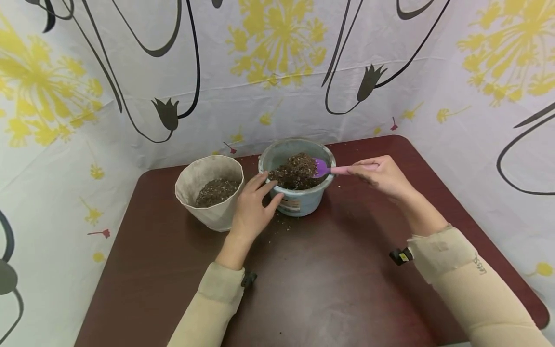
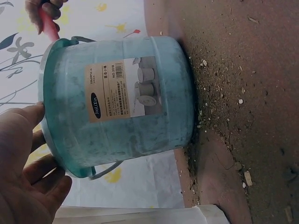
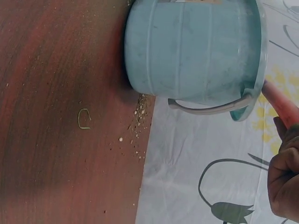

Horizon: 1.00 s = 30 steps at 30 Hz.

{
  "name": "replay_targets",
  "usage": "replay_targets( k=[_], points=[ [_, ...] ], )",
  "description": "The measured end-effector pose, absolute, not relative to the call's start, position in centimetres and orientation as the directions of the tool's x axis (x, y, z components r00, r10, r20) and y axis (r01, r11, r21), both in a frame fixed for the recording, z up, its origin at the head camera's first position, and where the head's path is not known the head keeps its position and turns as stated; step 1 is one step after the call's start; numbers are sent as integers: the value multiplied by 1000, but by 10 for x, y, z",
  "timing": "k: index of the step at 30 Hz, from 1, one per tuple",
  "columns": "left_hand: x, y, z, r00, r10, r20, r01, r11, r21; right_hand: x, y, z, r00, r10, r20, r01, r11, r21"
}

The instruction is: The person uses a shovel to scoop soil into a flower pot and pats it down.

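Observation:
A light blue plastic bucket (image 1: pixel 299 205), partly filled with dark potting soil (image 1: pixel 295 176), stands at the back middle of the table. My left hand (image 1: pixel 253 209) grips its rim at the front left, as the left wrist view also shows, with the thumb (image 2: pixel 28 114) at the edge. My right hand (image 1: pixel 383 176) holds the pink handle (image 1: pixel 355 168) of a small garden trowel. Its purple blade (image 1: pixel 321 168) rests against the mounded soil inside the bucket, the tip hidden in it. In the right wrist view the handle (image 3: pixel 281 100) crosses the bucket's rim.
Close to the left of the bucket stands a white faceted pot (image 1: pixel 208 214) with some soil (image 1: pixel 217 192) in it. Soil crumbs (image 2: pixel 217 107) lie on the dark red table (image 1: pixel 312 279) around the bucket. A patterned cloth (image 1: pixel 260 111) hangs behind and at both sides.

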State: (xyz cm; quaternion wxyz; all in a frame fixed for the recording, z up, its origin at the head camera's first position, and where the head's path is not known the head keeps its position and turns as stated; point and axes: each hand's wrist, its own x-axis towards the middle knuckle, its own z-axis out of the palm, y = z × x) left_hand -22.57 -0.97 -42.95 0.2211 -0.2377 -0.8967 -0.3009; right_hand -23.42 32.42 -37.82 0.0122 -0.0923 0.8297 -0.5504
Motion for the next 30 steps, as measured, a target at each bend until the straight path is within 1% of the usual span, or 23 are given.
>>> replay_targets(
  k=[5, 10, 14, 19, 22, 26, 30],
  points=[
    [-224, -12, -431, -782, 284, 554, 565, 698, 439, -232, 320, -379, -983, -161, 85, -139, 363, -921],
    [-222, -15, -432, -781, 268, 564, 561, 697, 446, -233, 316, -381, -985, -151, 83, -121, 265, -956],
    [-221, -16, -430, -790, 286, 542, 549, 724, 418, -236, 313, -381, -984, -150, 91, -121, 204, -972],
    [-221, -19, -423, -801, 333, 497, 544, 751, 374, -238, 312, -376, -976, -190, 109, -145, 186, -972],
    [-220, -22, -416, -797, 350, 492, 551, 754, 357, -240, 309, -369, -971, -204, 122, -162, 196, -967],
    [-217, -31, -405, -784, 335, 522, 543, 778, 316, -243, 303, -357, -964, -228, 141, -189, 205, -960],
    [-216, -44, -398, -775, 301, 556, 508, 820, 264, -247, 295, -348, -960, -238, 145, -198, 216, -956]
  ],
)
